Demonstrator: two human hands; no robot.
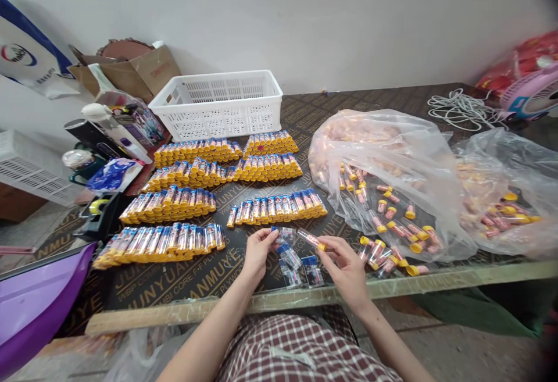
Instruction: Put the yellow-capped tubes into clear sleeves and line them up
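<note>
Between the fingers of my left hand (pixel 260 249) is a small clear plastic sleeve (pixel 286 234) with a blue edge. My right hand (pixel 344 266) pinches a clear tube (pixel 310 239) by its yellow-capped end; pink contents show inside, and its other end points toward the sleeve. On the board just below my hands lie several more blue-edged sleeves (pixel 291 257). Loose yellow-capped tubes (pixel 378 252) are scattered to the right of my right hand. Beyond my hands stands a row of tubes wrapped in blue-topped sleeves (pixel 279 209).
More wrapped tubes (pixel 163 239) are stacked in rows at left. A white plastic basket (pixel 226 115) stands behind them. Large clear bags (pixel 383 138) of tubes spread at right, near a pink fan (pixel 532 94) and coiled cable (pixel 464 109). A tape dispenser (pixel 99 213) and purple bin (pixel 43 306) are left.
</note>
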